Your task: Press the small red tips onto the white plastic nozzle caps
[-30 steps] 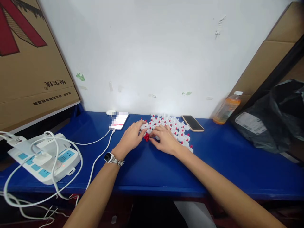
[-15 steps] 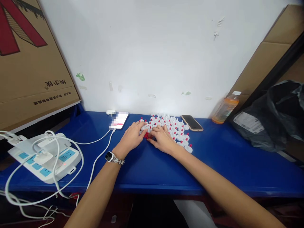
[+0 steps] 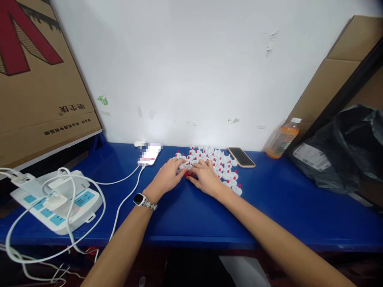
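My left hand point(image 3: 169, 175), with a watch point(image 3: 139, 199) on the wrist, is closed around a white nozzle cap point(image 3: 184, 164) between thumb and fingers. Close beside it, my right hand point(image 3: 206, 175) is curled, its fingertips bent down by a small cluster of red tips point(image 3: 187, 173). Whatever the right fingers pinch is too small and partly hidden to make out. Many white nozzle caps with red tips point(image 3: 226, 174) stand packed together behind and to the right of my hands. Toward the wall, some of the white caps point(image 3: 217, 152) show no red tip.
On the blue table point(image 3: 203, 223) lie a charging phone point(image 3: 152, 153) at left and a dark-screened phone point(image 3: 241, 157) at right. A power strip point(image 3: 62, 223) with looping cables covers the left. An orange drink bottle point(image 3: 283, 139) and a black plastic bag point(image 3: 338, 159) stand right.
The view has shifted slightly. Both hands stay close together over the same spot, with only small finger movements around the white cap and the red tips.
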{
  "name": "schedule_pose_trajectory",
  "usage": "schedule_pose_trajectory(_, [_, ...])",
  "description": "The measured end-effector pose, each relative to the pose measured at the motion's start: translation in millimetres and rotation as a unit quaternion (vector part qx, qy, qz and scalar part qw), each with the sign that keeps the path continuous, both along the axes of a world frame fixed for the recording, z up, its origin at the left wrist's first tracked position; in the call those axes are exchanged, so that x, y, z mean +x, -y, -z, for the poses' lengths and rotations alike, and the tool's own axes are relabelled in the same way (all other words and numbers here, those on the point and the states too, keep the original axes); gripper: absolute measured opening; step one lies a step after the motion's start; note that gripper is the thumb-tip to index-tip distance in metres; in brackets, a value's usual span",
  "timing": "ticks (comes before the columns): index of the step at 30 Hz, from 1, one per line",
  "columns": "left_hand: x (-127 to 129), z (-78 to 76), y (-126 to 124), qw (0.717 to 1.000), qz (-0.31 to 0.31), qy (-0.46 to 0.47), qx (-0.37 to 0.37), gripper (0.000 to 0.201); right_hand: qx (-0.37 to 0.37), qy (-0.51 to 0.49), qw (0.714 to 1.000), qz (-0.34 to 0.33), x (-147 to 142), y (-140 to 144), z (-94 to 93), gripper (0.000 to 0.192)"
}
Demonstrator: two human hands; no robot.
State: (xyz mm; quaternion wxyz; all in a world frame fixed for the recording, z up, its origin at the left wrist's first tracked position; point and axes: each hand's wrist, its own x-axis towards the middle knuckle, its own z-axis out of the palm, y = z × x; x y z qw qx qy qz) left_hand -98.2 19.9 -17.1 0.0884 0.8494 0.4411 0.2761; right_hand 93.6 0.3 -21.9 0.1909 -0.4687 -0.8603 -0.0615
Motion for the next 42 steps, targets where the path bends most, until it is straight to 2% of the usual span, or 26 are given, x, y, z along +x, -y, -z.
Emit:
schedule_pose_trajectory(5, [0, 1.1, -4, 1.0, -0.018, 0.01, -0.003, 0.033, 0.0, -0.005, 1.0, -0.011, 3, 1, 1.4, 0.016])
schedule_pose_trajectory(9, [-1, 1.1, -8, 0.999, -0.002, 0.034, 0.012, 0.034, 0.007, -0.003, 1.0, -0.013, 4, 3, 2.7, 0.014])
schedule_pose_trajectory(11, [-1, 0.7, -8, 0.998, 0.003, 0.052, 0.022, 0.034, 0.011, -0.03, 0.999, -0.014, 5, 3, 1.5, 0.01])
schedule_pose_trajectory(13, [-1, 0.5, -8, 0.998, 0.006, 0.067, 0.02, 0.034, 0.021, -0.098, 0.995, -0.009, 8, 1, -1.2, 0.006])
schedule_pose_trajectory(16, [2, 0.5, -5, 0.997, 0.018, 0.077, 0.004, 0.036, 0.023, -0.246, 0.969, -0.021, 14, -2, -6.3, 0.005])
schedule_pose_trajectory(21, [11, 1.2, 0, 0.995, 0.047, 0.087, -0.016, 0.036, -0.077, -0.468, 0.879, -0.034, 17, -4, -9.7, 0.014])
schedule_pose_trajectory(24, [16, -0.1, 3, 0.993, 0.072, 0.089, 0.0, 0.035, -0.114, -0.519, 0.845, -0.061, 14, -3, -9.2, 0.02])
schedule_pose_trajectory(30, [20, -4.8, 11, 0.992, 0.096, 0.085, 0.002, 0.037, -0.155, -0.543, 0.818, -0.108, 12, -3, -10.9, 0.024])
schedule_pose_trajectory(35, [23, -4.2, 13, 0.991, 0.101, 0.088, -0.005, 0.041, -0.168, -0.63, 0.753, -0.086, 8, -5, -14.3, 0.029])
schedule_pose_trajectory(37, [25, -2.7, 12, 0.99, 0.095, 0.099, -0.013, 0.042, -0.152, -0.643, 0.747, -0.074, 5, -4, -14.1, 0.031])
schedule_pose_trajectory(42, [28, 2.8, 6, 0.987, 0.088, 0.136, 0.011, 0.043, -0.086, -0.621, 0.777, -0.059, -6, 0, -11.2, 0.034])
